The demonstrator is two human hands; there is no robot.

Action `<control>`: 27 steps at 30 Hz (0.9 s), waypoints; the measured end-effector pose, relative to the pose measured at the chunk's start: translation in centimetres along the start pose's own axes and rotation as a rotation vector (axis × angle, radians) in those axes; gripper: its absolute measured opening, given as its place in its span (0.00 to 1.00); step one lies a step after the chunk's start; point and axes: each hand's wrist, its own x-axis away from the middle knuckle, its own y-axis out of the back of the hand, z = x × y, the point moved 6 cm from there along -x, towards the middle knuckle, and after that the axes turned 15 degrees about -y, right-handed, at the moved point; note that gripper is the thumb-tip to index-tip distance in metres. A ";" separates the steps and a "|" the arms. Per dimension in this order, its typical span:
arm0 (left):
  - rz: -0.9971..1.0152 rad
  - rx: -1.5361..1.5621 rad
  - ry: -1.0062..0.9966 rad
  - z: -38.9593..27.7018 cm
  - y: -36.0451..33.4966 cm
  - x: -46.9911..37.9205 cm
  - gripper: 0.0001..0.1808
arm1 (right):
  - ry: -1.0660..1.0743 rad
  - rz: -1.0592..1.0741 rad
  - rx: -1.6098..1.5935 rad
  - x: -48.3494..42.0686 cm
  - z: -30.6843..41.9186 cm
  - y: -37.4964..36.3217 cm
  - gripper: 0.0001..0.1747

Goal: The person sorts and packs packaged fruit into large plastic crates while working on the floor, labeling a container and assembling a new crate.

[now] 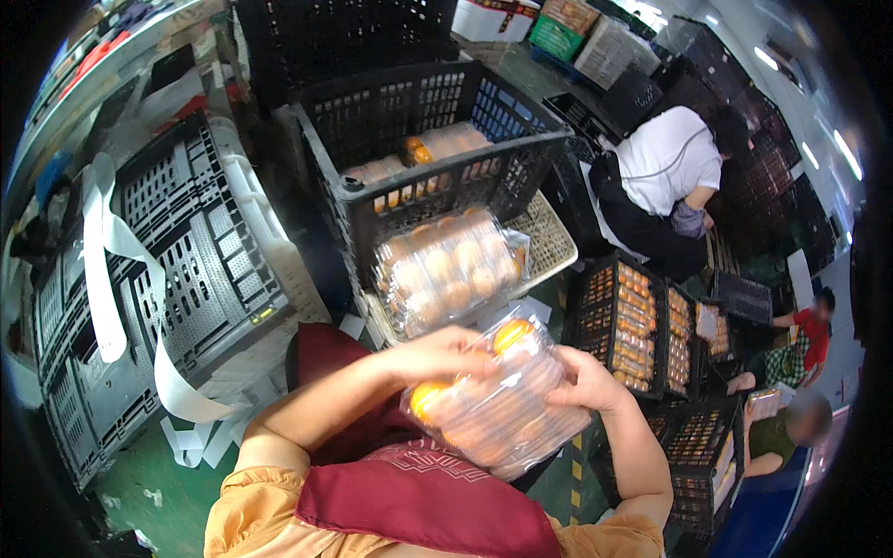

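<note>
A clear plastic clamshell pack of round orange fruit (pixel 514 418) is tilted in front of my maroon apron, held between both hands. My left hand (pixel 453 359) grips its upper left side, fingers over the lid and slightly blurred. At its right side, my right hand (pixel 589 380) holds the edge with the thumb on top. Just beyond, one or more similar clear packs (pixel 450 268) of pale orange round fruit rest on a cream plastic crate (pixel 551 234), against a black slatted crate (pixel 453 174). More packs (pixel 446 143) lie inside that black crate.
Folded grey-black crates (pixel 188 265) are stacked at left, with white paper strips (pixel 104 279) hanging over them. Black crates full of fruit packs (pixel 635 328) stand at right. A person in a white shirt (pixel 666 160) bends beyond them; other people (pixel 813 342) are farther right.
</note>
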 end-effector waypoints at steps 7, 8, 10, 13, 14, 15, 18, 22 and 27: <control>-0.794 -0.069 -0.654 -2.0 9.8 4.2 0.26 | 0.227 -0.189 -0.696 -5.6 0.4 2.4 0.28; -0.910 -0.140 -0.644 -1.0 10.4 5.2 0.26 | 0.209 -0.210 -0.801 -7.2 0.1 2.3 0.26; -1.048 -0.279 -0.653 0.3 11.1 6.8 0.25 | 0.220 -0.089 -0.973 -10.6 0.2 1.4 0.24; -1.035 -0.451 -0.690 0.9 10.7 6.3 0.28 | 0.285 -0.193 -1.018 -14.2 0.5 0.2 0.25; -0.982 -0.454 -0.672 0.7 10.3 5.6 0.30 | 0.324 -0.205 -0.961 -15.6 0.5 0.2 0.25; -0.961 -0.559 -0.638 0.6 10.6 5.1 0.32 | 0.270 -0.156 -0.935 -15.7 1.3 -0.5 0.25; -0.934 -0.714 -0.641 0.8 10.1 3.7 0.39 | 0.136 -0.201 -0.683 -14.9 2.9 -0.9 0.25; -0.940 -0.828 -0.612 1.7 10.0 2.5 0.39 | -0.100 -0.278 -0.277 -14.4 1.0 2.2 0.31; -0.967 -0.825 -0.595 2.0 10.4 1.8 0.40 | -0.168 -0.349 -0.116 -15.2 -0.1 3.7 0.31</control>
